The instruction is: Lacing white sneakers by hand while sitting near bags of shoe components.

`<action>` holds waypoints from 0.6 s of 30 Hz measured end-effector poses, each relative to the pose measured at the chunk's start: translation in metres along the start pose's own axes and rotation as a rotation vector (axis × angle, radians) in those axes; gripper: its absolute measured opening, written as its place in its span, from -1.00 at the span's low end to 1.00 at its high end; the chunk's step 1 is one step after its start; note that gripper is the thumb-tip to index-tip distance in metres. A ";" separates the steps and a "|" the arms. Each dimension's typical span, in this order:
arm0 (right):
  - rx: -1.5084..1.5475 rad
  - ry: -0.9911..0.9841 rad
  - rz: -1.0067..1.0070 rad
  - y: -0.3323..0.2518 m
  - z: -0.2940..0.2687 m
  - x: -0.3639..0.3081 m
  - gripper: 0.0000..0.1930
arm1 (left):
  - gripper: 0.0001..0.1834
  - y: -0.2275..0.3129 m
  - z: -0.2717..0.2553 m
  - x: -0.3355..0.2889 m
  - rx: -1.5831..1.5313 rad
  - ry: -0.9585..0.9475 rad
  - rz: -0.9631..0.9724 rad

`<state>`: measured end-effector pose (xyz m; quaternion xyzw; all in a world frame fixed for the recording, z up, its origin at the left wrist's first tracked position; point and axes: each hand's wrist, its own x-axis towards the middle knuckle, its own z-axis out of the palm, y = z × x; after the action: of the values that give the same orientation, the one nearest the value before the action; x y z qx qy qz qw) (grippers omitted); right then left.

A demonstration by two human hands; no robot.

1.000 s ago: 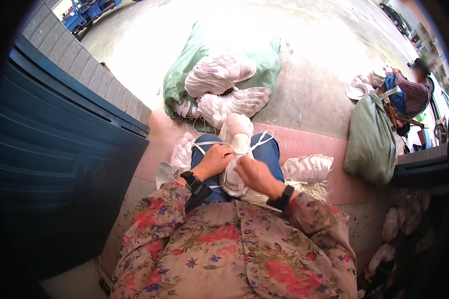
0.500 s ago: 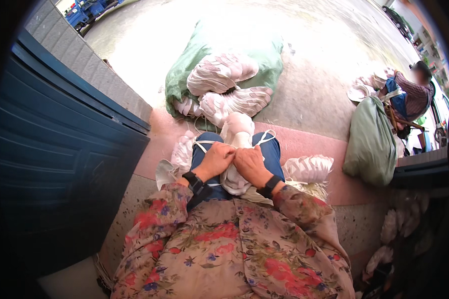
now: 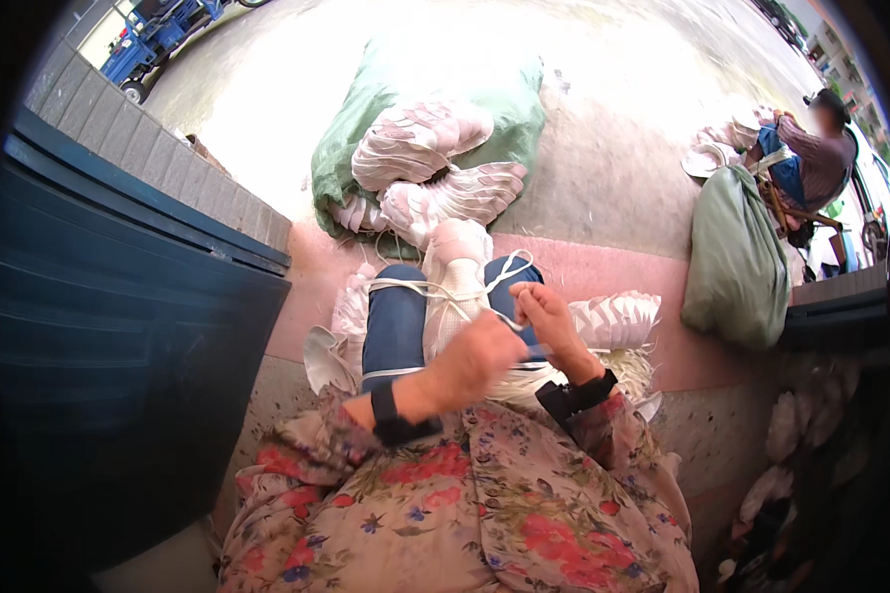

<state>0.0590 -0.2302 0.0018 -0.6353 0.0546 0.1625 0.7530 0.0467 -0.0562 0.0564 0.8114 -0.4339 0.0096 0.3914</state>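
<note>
Across my knees lies a white mesh shoe upper (image 3: 453, 287), toe end pointing away from me. A white shoelace (image 3: 435, 292) is threaded through it, with loops spread to both sides. My right hand (image 3: 554, 324) is raised at the right of the upper, fingers pinched on a stretch of the lace. My left hand (image 3: 480, 353) reaches across the near end of the upper, blurred by motion, its fingers curled. A thin pale strip shows between the two hands; I cannot make out what it is.
A green sack (image 3: 341, 128) with stacked white uppers (image 3: 415, 148) stands ahead. More uppers (image 3: 618, 318) and a bundle of pale laces (image 3: 623, 368) lie by my right knee. At right are a tied green sack (image 3: 734, 262) and a seated person (image 3: 811, 158). A blue door (image 3: 138, 366) borders the left.
Both hands have left the middle of the upper and shifted right, the right one lifting. The near part of the upper and its laces are now uncovered. The view has turned slightly.
</note>
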 end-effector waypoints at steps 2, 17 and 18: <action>0.193 0.006 0.001 -0.005 0.000 0.002 -0.77 | -0.98 0.013 -0.001 0.006 -0.117 0.096 -0.031; -0.051 -0.116 -0.164 -0.021 0.042 0.003 -0.74 | -0.86 -0.010 -0.014 -0.011 -0.275 0.416 -0.695; -0.079 -0.117 -0.177 -0.023 0.043 0.003 -0.75 | -0.86 -0.010 -0.015 -0.011 -0.310 0.415 -0.720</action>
<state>0.0636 -0.1905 0.0301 -0.6563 -0.0525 0.1342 0.7406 0.0519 -0.0355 0.0565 0.8234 -0.0320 -0.0300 0.5657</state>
